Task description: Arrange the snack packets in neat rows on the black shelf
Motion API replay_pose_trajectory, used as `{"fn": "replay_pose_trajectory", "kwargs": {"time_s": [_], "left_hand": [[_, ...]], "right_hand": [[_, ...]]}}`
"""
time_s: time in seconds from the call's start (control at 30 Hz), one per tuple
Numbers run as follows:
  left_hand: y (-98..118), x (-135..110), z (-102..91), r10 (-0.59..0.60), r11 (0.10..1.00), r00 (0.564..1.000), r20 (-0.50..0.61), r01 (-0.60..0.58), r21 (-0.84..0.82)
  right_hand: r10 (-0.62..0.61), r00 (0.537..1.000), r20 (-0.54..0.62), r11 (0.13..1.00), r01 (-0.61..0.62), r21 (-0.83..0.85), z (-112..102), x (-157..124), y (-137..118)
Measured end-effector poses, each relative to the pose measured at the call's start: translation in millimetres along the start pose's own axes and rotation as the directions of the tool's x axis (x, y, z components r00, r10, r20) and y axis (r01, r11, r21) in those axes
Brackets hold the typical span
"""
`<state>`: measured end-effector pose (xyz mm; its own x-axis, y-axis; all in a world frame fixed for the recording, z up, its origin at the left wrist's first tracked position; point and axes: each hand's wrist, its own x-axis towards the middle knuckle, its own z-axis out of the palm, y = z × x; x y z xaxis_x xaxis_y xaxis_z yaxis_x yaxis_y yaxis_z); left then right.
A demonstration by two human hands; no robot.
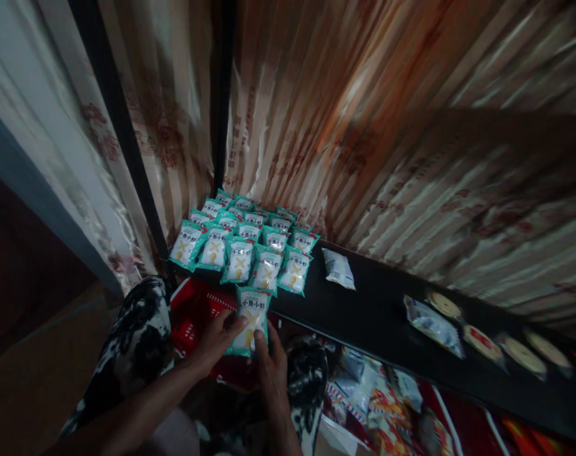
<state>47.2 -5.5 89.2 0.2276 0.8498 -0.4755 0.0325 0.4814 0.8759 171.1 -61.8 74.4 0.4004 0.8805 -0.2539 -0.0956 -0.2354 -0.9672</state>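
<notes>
Both my hands hold one teal and white snack packet (252, 320) upright just below the front edge of a dark shelf (377, 310). My left hand (215, 342) grips its left side, fingers wrapped round it. My right hand (268, 358) pinches its lower right edge. On the shelf just above lie several matching teal packets (243, 244), laid in overlapping rows at the shelf's left end. A red basket (195, 313) sits under my hands, between my knees.
A single white packet (339, 268) lies on the shelf right of the teal rows. Further right lie a clear bag (433, 326) and several round snack packs (482, 342). More packaged goods (377, 399) sit on a lower level. Striped foil sheeting (387, 139) backs the shelf.
</notes>
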Motion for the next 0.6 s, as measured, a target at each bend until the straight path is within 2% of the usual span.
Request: {"fn": "replay_pose_trajectory", "kwargs": {"time_s": [0.1,0.27,0.4,0.6], "left_hand": [[7,6,13.0,0.072,0.994,0.996,0.05,-0.076,0.079],[15,17,37.7,0.236,0.955,0.957,0.17,-0.261,0.142],[19,22,56.0,0.254,0.92,0.948,0.194,-0.298,0.255],[33,27,77.5,0.26,0.84,0.946,0.194,-0.321,0.438]], "right_hand": [[-0.047,0.996,-0.074,0.999,0.046,-0.021,-10,3,-3],[-0.086,0.985,-0.147,0.994,0.076,-0.074,-32,10,-9],[-0.111,0.98,-0.163,0.987,0.089,-0.137,-48,15,-15],[-0.152,0.952,-0.267,0.971,0.093,-0.221,-65,28,-23]]}}
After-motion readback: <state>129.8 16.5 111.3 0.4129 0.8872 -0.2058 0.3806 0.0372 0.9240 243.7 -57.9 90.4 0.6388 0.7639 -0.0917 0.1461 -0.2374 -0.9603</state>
